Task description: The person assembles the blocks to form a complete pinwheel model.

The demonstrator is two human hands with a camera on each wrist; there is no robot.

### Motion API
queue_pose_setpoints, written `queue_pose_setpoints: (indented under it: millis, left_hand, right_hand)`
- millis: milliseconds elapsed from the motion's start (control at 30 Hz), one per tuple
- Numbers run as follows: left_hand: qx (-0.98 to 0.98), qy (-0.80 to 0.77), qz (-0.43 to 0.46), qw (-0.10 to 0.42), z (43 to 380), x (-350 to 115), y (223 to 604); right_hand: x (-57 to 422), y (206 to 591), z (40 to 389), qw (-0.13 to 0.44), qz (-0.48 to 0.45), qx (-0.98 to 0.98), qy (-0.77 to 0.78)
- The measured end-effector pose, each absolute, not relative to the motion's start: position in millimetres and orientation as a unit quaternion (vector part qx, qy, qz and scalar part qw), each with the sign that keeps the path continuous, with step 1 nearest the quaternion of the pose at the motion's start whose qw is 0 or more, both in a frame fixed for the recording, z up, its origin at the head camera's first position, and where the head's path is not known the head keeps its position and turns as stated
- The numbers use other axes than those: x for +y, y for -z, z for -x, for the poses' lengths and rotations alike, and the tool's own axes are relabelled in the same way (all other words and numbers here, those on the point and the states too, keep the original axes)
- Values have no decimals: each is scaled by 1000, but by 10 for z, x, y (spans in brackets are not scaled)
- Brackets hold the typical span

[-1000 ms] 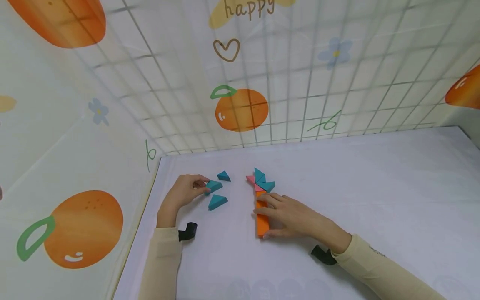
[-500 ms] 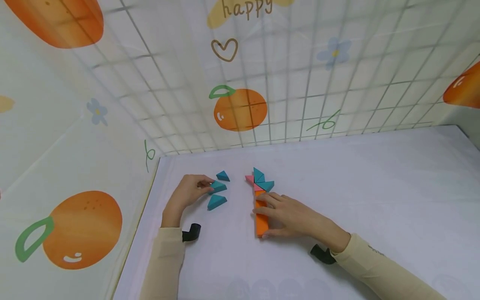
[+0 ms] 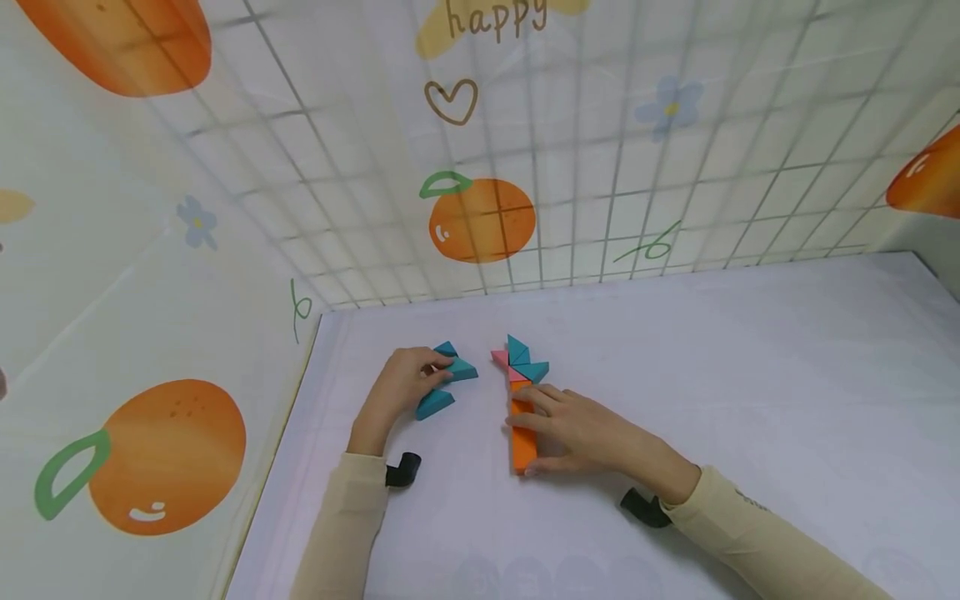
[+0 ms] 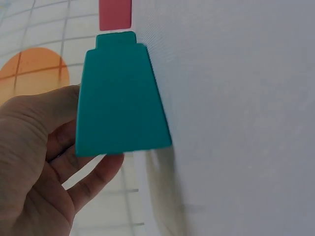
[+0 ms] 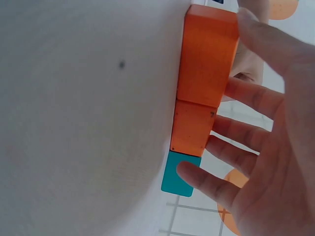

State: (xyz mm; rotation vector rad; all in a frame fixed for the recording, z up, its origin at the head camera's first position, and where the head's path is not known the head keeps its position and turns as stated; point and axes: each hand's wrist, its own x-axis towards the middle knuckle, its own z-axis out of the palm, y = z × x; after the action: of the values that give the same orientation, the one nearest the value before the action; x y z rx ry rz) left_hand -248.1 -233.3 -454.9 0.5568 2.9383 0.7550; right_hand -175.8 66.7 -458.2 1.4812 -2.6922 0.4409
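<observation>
My left hand [image 3: 411, 379] pinches a teal triangular block [image 3: 463, 369] between thumb and fingers, close to the tabletop. In the left wrist view the block's broad teal face [image 4: 120, 98] covers part of the fingers. Two loose teal triangles lie beside this hand: a far one [image 3: 446, 347], partly hidden by the fingers, and a near one [image 3: 435, 406]. My right hand [image 3: 588, 429] holds a row of orange blocks [image 3: 524, 450], fingers across its top and thumb at the near end. Beyond the row, pink triangles [image 3: 500, 357] and teal triangles [image 3: 518, 352] touch one another.
A white cloth covers the table [image 3: 750, 400]. Behind it stands a sheet printed with oranges and grid lines [image 3: 570, 167]. A black wrist mount [image 3: 403, 471] sits on the left sleeve, another black mount [image 3: 645, 508] on the right.
My left hand has slid the teal triangular block to the right, past the loose triangles and towards the row. The right hand has stayed on the orange blocks.
</observation>
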Motion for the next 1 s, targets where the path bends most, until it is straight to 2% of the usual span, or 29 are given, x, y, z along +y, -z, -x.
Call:
queue_pose_setpoints:
  millis: [667, 1000]
  left_hand:
    - [939, -251, -231, -42, 2461, -2307, 4569]
    - [943, -234, -236, -28, 2459, -2281, 4565]
  right_hand:
    - [664, 4607, 1744, 9, -471, -870, -144]
    - [660, 4597, 1743, 27, -475, -869, -136]
